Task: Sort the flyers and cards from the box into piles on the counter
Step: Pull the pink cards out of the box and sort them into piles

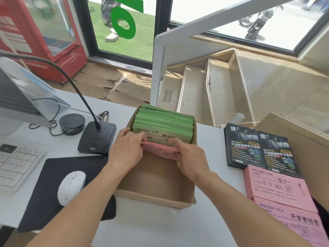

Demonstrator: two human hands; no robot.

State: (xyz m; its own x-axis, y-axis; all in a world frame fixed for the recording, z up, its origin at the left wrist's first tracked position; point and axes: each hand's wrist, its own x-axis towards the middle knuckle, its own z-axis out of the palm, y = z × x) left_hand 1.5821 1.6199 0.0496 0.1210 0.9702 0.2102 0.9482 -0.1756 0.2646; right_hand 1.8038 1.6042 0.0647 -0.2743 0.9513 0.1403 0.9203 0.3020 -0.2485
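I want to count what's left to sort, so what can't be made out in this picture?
Head view only:
- Pink cards in the box: ends covered by the left hand and right hand; number unclear.
- Green flyers: packed edge-on, uncountable.
- Lower pink pile: cut off by the frame's right and bottom edges.
- Small print on the black flyers: too small to read.

1 head-worn camera looks forward and down, close over the counter [160,229].

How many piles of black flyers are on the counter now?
2. One pile of black flyers lies right of the cardboard box; the second pile lies beside it, on its right.
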